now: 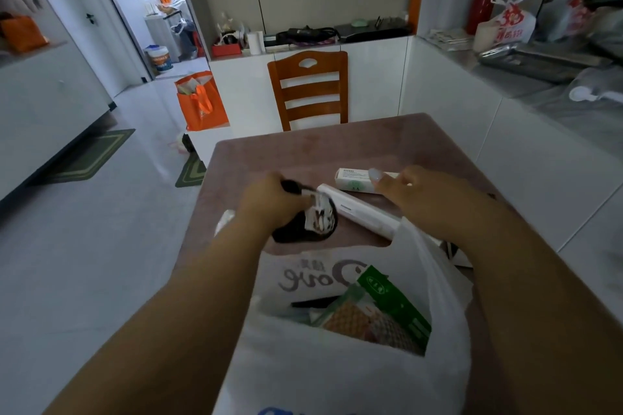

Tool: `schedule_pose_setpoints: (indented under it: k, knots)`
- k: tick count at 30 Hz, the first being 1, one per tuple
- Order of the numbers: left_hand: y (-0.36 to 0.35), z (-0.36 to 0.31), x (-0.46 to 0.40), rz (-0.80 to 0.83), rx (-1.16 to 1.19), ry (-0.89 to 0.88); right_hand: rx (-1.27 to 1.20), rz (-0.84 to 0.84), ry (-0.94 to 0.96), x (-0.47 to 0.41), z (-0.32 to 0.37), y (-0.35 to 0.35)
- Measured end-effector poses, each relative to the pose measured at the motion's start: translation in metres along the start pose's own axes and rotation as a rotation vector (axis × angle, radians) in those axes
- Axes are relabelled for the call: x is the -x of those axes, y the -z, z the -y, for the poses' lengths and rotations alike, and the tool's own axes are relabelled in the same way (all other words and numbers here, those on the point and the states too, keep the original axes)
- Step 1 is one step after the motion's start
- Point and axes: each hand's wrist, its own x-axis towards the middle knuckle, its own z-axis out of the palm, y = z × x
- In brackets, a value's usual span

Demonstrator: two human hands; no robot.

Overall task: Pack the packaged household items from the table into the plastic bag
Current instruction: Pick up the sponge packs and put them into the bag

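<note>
Pinkish-brown table fills the middle of a pale, white-tiled room, with a wooden chair at its far edge and an orange tote bag on the floor to the far left of the table. At the near edge of the table stands a white plastic bag, its mouth open; grey lettering on its inner wall reads roughly "Dove" seen upside down. Inside the bag lie a green packet with small white writing too blurred to read and a packet with an orange mesh pattern.

On the table just beyond the bag, the left hand is curled tightly around a black-and-white packaged item, its print illegible. Beside that item a long white box lies slanted on the table, bearing a small grey word that cannot be made out. The right hand grips a white carton with a pale green mark, thumb on top, further across the table.
</note>
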Motion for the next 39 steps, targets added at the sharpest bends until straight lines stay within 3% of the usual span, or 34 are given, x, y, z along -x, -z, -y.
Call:
schedule_pose_setpoints:
  k: [2,5,9,11,15,17,19,21,25,26,29,34,39]
  knots:
    - [0.027,-0.009,0.021,0.007,-0.002,-0.1,0.031,-0.035,-0.045,0.005,-0.005,-0.001]
    - [0.043,-0.003,0.061,0.26,-0.023,-0.08,0.087,-0.046,-0.079,0.017,-0.01,-0.007]
    - [0.012,0.018,0.104,0.453,-0.286,-0.06,-0.295,0.104,0.032,0.034,-0.009,-0.022]
    - [0.001,0.025,0.111,0.413,-0.339,-0.111,-0.392,0.112,0.049,0.036,-0.009,-0.029]
    - [0.017,0.025,0.105,0.104,-0.214,-0.235,-0.655,0.06,-0.044,0.037,-0.009,-0.036]
    - [0.021,0.029,0.102,-0.092,-0.406,-0.311,-0.713,0.031,-0.069,0.041,-0.007,-0.036]
    - [0.022,0.035,0.099,-0.222,-0.626,-0.218,-0.77,0.029,-0.08,0.045,-0.005,-0.036]
    - [0.022,0.043,0.095,-0.192,-0.561,0.004,-0.825,0.045,-0.09,0.049,-0.003,-0.036]
    - [0.026,0.042,0.086,0.136,0.249,0.238,-0.941,0.04,-0.11,0.054,0.01,-0.032]
    - [0.025,0.042,0.084,0.153,0.397,0.274,-0.967,0.031,-0.137,0.054,0.013,-0.029]
    - [0.019,0.038,0.077,0.119,0.205,0.224,-0.995,0.036,-0.247,0.052,0.019,-0.02]
    - [-0.001,0.047,0.064,0.05,-0.044,0.235,-0.841,0.042,-0.24,0.052,0.012,-0.018]
    - [-0.011,0.049,0.05,0.092,-0.038,0.289,-0.743,0.088,-0.262,0.039,0.013,-0.007]
